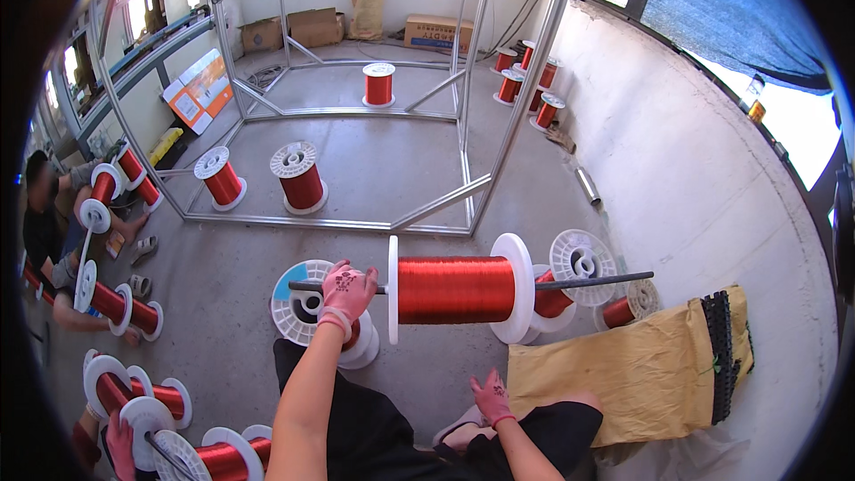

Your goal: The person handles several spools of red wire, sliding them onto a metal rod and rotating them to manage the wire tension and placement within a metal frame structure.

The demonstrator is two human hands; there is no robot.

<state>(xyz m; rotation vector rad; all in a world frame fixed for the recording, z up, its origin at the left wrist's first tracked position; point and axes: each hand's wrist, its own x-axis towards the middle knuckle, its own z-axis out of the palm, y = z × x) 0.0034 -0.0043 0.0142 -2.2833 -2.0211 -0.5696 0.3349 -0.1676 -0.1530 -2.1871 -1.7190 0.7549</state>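
The left hand (350, 290) grips the rod (592, 281) near its left end, above the left stand spool (294, 321); if that grip slackened, the rod could roll and drop its load. The raised spool (456, 289) appears to hang between the stands, so a tilted rod could let it slide sideways. The right hand (492, 398), open and holding nothing, sits low and near, perhaps too far off to catch it. An uneven load could tip the right stand spool (583, 265).

Counting from the left: spools (111, 303) by one co-worker (44, 232) and spools (116, 392) by another person's gloved hand (120, 445) overlap too much to number. Three spools (303, 187) stand within one metal frame (329, 224). Nearer are two stand spools, one raised spool and one rod. Right of them are one small spool (618, 311) and one sack (614, 370); far right, about six spools (510, 87).
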